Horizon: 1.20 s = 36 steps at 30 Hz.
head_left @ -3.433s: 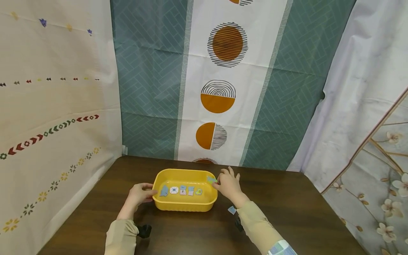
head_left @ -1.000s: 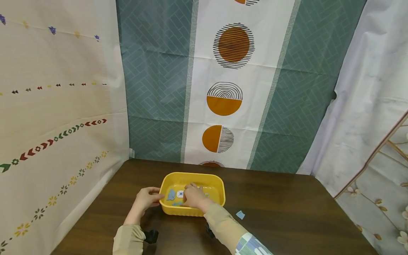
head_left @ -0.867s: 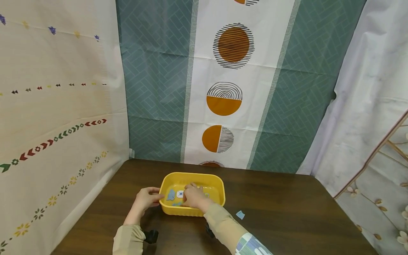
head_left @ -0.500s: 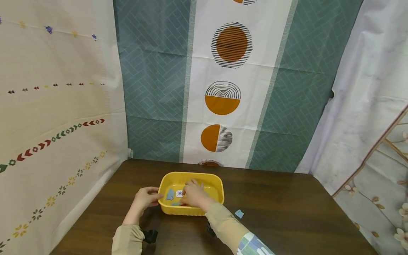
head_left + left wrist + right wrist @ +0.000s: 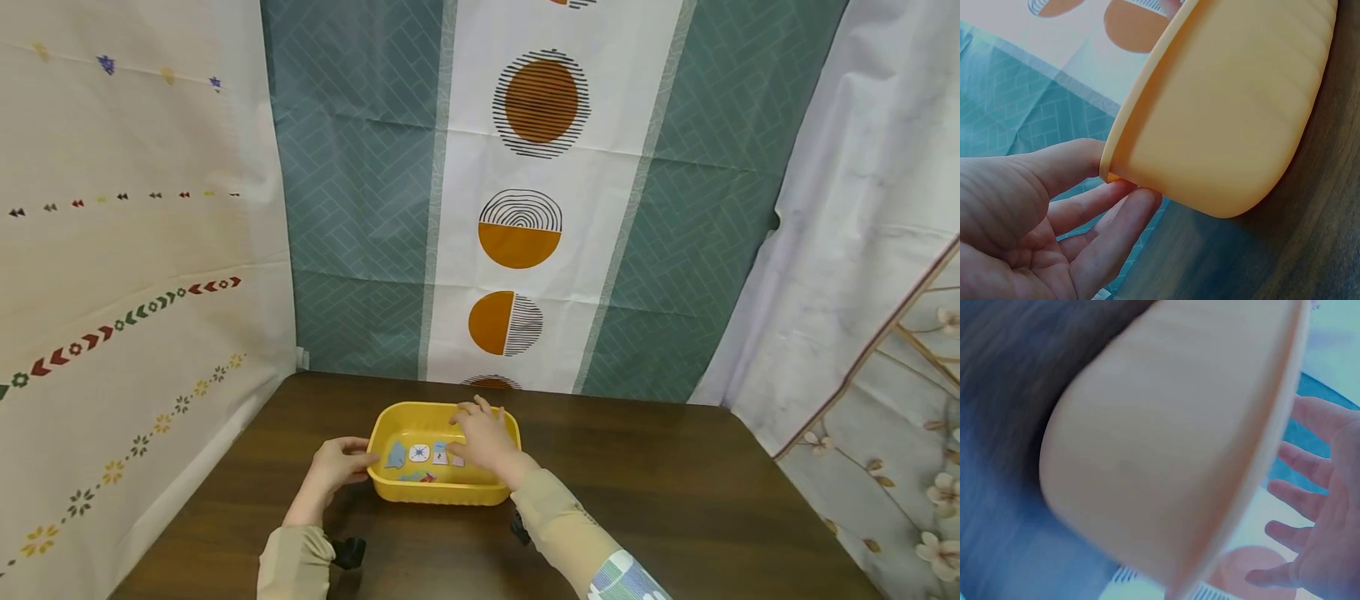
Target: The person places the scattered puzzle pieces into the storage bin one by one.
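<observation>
A yellow plastic tub sits on the dark wooden table. My left hand holds its left rim; in the left wrist view the thumb lies on the rim and the fingers bend beneath it. My right hand hovers over the tub's right half, its fingers spread and holding nothing. Small flat pieces lie inside: a grey-blue one, a white one with a blue star, and a pink-and-blue one. Near the front wall are a blue-green piece and a reddish one. My right hand partly hides others.
The wooden table extends around the tub. A patterned curtain hangs behind it, with pale cloths at the left and right. Dark wrist devices sit under both forearms.
My right hand carried a blue-green piece from the right rim to the tub's front left, let go, then rose and drew back right. The forearm now covers where a blue piece lay on the table.
</observation>
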Each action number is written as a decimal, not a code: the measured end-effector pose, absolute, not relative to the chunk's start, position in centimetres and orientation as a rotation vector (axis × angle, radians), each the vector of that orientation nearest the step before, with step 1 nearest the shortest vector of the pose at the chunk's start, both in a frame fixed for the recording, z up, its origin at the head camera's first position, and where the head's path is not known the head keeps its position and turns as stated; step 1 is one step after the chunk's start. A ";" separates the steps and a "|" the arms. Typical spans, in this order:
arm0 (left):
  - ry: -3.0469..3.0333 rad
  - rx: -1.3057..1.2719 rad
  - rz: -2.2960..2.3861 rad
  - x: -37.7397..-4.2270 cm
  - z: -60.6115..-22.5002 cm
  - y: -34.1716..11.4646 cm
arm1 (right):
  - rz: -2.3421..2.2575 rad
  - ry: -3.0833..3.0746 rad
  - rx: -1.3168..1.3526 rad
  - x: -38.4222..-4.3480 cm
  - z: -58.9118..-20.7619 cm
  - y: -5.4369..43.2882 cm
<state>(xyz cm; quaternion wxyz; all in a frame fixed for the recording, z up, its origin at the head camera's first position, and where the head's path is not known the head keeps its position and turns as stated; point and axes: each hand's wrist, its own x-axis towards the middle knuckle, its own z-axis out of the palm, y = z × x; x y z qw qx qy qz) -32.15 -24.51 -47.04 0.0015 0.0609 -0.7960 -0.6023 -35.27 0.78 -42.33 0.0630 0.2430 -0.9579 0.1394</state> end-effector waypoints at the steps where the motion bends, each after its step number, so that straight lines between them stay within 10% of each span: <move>1: -2.499 0.189 -1.890 -32.1 -47.0 -24.5 | 0.410 -2.887 0.726 -35.2 -42.2 1.2; 36: -2.555 0.166 -1.881 -32.2 -46.7 -24.6 | 0.465 -3.036 0.277 -33.9 -44.8 13.2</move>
